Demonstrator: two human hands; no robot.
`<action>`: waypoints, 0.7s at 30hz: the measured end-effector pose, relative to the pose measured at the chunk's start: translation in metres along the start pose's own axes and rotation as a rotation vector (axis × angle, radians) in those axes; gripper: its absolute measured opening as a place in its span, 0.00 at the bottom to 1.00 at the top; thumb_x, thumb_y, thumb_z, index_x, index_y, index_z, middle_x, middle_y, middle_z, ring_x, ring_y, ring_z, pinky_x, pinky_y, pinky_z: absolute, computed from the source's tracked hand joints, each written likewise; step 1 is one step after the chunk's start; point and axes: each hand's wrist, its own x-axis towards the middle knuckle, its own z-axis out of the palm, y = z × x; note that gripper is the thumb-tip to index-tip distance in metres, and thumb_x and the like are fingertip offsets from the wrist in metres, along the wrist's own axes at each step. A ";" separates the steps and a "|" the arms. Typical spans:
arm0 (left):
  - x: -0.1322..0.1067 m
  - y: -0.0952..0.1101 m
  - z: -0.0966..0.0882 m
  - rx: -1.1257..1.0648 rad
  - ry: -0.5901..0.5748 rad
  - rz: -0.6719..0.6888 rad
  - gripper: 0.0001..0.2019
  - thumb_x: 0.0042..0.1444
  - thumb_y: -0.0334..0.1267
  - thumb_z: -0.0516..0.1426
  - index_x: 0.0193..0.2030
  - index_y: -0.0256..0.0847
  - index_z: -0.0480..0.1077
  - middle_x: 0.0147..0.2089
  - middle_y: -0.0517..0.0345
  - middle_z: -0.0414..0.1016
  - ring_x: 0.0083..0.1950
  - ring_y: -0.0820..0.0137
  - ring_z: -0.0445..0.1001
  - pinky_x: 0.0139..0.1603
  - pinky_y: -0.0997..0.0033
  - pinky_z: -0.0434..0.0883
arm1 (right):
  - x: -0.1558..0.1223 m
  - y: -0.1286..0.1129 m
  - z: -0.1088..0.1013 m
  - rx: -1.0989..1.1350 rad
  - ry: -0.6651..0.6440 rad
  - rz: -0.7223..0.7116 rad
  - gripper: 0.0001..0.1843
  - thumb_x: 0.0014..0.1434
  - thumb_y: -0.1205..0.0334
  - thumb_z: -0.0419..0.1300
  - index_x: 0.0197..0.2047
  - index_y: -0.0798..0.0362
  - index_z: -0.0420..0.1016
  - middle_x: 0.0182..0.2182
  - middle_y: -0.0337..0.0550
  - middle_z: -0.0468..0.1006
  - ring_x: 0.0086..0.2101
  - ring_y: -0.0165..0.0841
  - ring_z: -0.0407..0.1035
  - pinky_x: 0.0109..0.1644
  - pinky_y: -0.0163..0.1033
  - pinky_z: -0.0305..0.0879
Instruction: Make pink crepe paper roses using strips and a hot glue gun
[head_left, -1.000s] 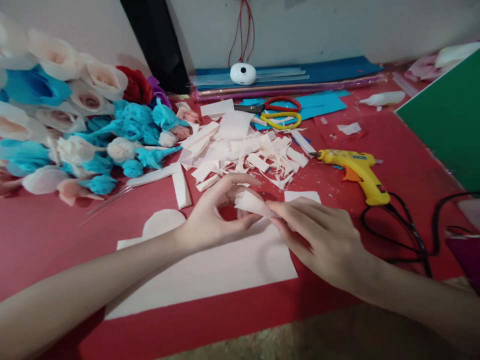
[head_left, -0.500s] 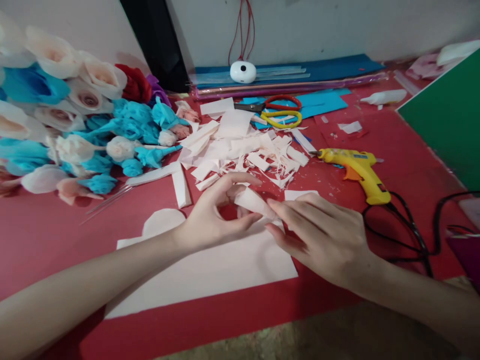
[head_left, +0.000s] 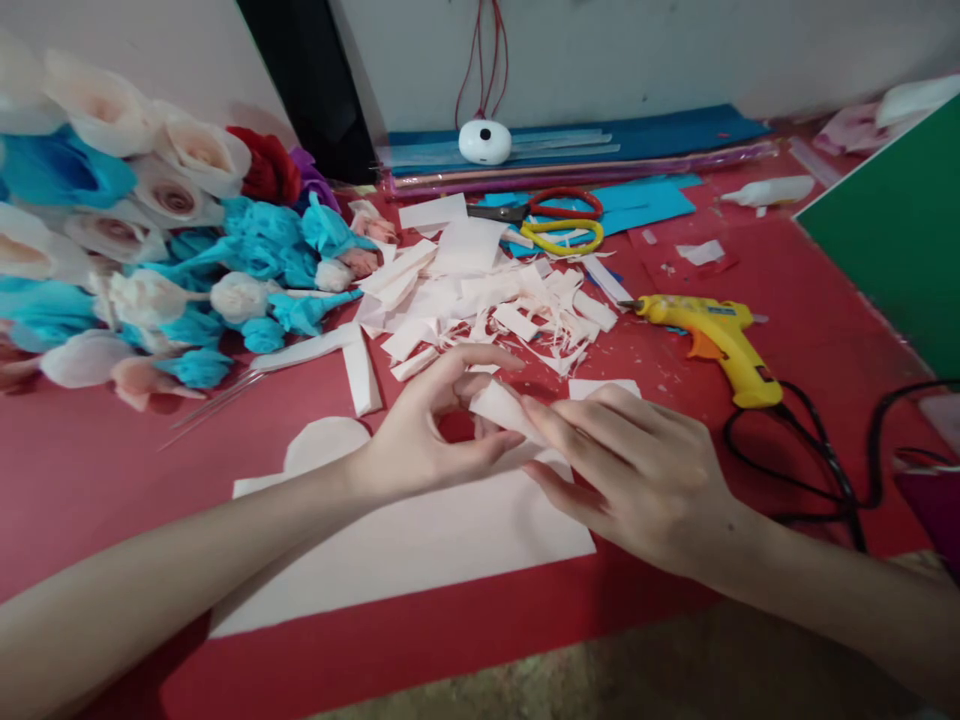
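A large flat white paper sheet (head_left: 405, 560) lies on the red-covered bench (head_left: 360, 678), and a small curved piece of thin white paper (head_left: 499, 404) is held up over the sheet's far right part. The bare left hand (head_left: 427, 430) has this piece in its grip, thumb in front and fingers curled behind, the forefinger arched well away from the thumb. The bare right hand (head_left: 645, 465), at the sheet's right end, rests its fingertips on the piece; its thumb sits lower, and I cannot tell whether that grip pinches the paper. Beyond the sheet spreads a loose heap of white paper scraps (head_left: 480, 285). Well to the sheet's far right lies a yellow plastic glue gun (head_left: 720, 335); to its far left, blue, white and red paper flowers (head_left: 176, 200).
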 end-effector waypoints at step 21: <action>-0.002 -0.002 -0.001 -0.037 -0.059 0.018 0.24 0.46 0.23 0.59 0.49 0.41 0.58 0.36 0.58 0.75 0.40 0.71 0.74 0.41 0.73 0.71 | 0.011 0.013 -0.012 0.880 -0.327 0.681 0.10 0.58 0.58 0.52 0.37 0.53 0.71 0.28 0.36 0.73 0.27 0.24 0.67 0.28 0.28 0.60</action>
